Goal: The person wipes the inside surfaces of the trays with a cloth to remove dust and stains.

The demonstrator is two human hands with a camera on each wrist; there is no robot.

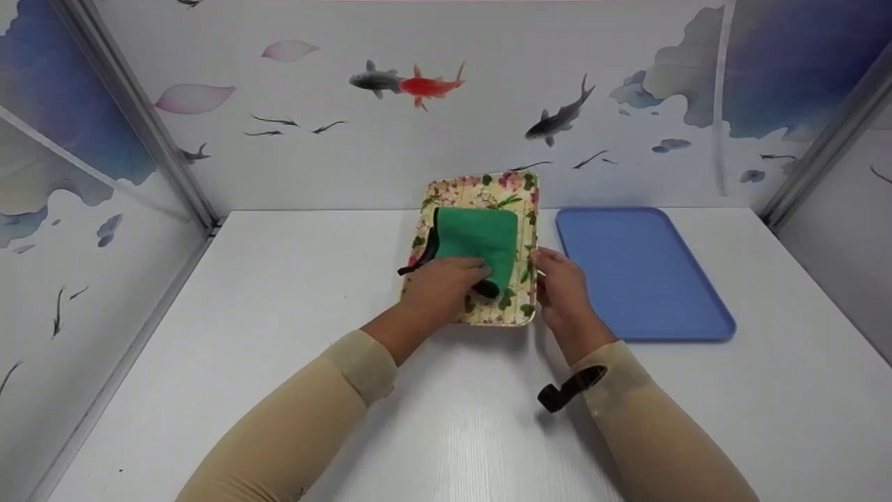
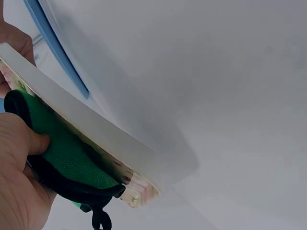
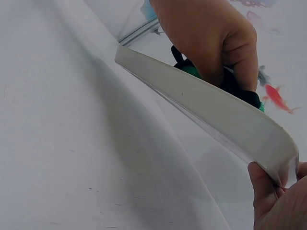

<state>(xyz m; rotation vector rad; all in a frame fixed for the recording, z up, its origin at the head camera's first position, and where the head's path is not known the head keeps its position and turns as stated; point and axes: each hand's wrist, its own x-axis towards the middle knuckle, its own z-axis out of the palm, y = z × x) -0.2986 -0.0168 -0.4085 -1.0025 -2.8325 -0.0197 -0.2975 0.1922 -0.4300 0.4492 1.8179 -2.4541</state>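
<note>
A floral-patterned rectangular tray (image 1: 527, 202) is held tilted above the white table, its plain pale outer side (image 3: 206, 103) showing in the right wrist view. My right hand (image 1: 563, 289) grips its right edge, the thumb on the rim side. Against the patterned face lies a folded green cloth (image 1: 477, 233) with black trim and a small black loop. My left hand (image 1: 442, 289) holds the cloth near its lower end; in the left wrist view the thumb presses on the green fabric (image 2: 67, 148). The fingers under the cloth are partly hidden.
A blue tray (image 1: 644, 279) lies flat on the white table (image 1: 279, 348), just right of my right hand. Behind the table rises a wall panel (image 1: 474, 153) printed with fish. A black strap (image 1: 571, 387) sticks out from my right sleeve.
</note>
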